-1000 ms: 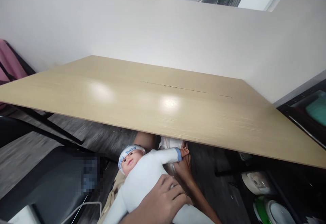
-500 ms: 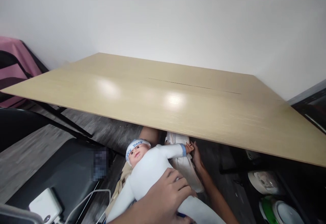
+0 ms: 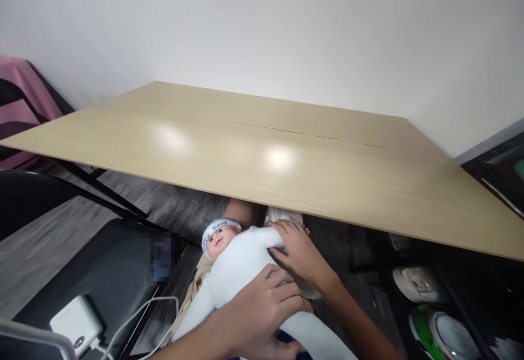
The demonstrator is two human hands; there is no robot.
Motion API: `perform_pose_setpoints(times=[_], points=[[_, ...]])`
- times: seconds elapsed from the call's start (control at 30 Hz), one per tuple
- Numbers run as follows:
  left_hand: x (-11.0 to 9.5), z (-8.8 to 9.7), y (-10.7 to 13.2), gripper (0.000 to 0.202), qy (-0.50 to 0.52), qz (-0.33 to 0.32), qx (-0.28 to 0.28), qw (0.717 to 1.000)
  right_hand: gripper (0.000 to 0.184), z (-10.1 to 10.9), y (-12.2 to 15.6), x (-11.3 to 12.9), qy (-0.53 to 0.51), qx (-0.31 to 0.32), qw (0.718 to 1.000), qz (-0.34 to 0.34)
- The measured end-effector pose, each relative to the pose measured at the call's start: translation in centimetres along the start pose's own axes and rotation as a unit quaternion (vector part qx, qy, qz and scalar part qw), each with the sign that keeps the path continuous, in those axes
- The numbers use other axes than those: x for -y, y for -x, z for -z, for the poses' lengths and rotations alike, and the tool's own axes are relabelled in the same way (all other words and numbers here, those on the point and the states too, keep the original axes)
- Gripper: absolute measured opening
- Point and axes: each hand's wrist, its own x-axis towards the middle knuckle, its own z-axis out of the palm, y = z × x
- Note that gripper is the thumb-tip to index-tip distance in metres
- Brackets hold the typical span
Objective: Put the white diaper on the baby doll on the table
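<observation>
A baby doll [image 3: 237, 267] in a white suit and a lettered white-and-blue hat lies face up across my lap, its head towards the left. My left hand [image 3: 266, 311] lies across the doll's lower body, fingers curled over it and thumb on the near side. Higher up, my right hand [image 3: 297, 245] is wrapped over the doll's outstretched arm near the cuff. Beneath that arm a crinkled white item [image 3: 282, 214] shows in part; its kind is unclear. The doll's feet are out of view.
A wooden-topped table [image 3: 204, 147] spans the front, its edge just beyond the doll. At left a black chair [image 3: 102, 272] holds a white power bank [image 3: 76, 324] with a cable. Round containers [image 3: 421, 283] stand low at right. A white wall [image 3: 262, 43] rises behind.
My right hand has moved from beside the doll's hand to over its forearm, now covering the cuff. My left hand stays on the doll's body.
</observation>
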Motion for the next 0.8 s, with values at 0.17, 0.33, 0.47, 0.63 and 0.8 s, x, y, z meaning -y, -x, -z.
perform_pose_setpoints(times=[0.17, 0.33, 0.47, 0.63, 0.8], points=[[-0.3, 0.6, 2.3, 0.049, 0.001, -0.026, -0.052, 0.998, 0.014, -0.4, -3.2, 2.4, 0.081, 0.114, 0.99, 0.005], [1.5, -1.5, 13.1, 0.049, -0.081, 0.137, -0.308, 0.938, 0.008, 0.8, -1.9, 4.1, 0.087, 0.086, 0.991, 0.061], [2.9, -3.2, 19.4, 0.06, -0.051, 0.331, -0.358, 0.872, 0.016, 2.0, 0.0, 5.3, 0.044, 0.01, 0.996, 0.073], [2.6, -1.7, 17.6, 0.067, 0.142, 0.371, -0.268, 0.878, 0.035, 5.9, 2.5, 6.1, -0.035, -0.077, 0.994, 0.072], [2.5, 5.9, 10.6, 0.067, 0.123, 0.307, -0.203, 0.922, 0.032, 11.1, 4.4, 4.8, -0.032, -0.129, 0.99, -0.036]])
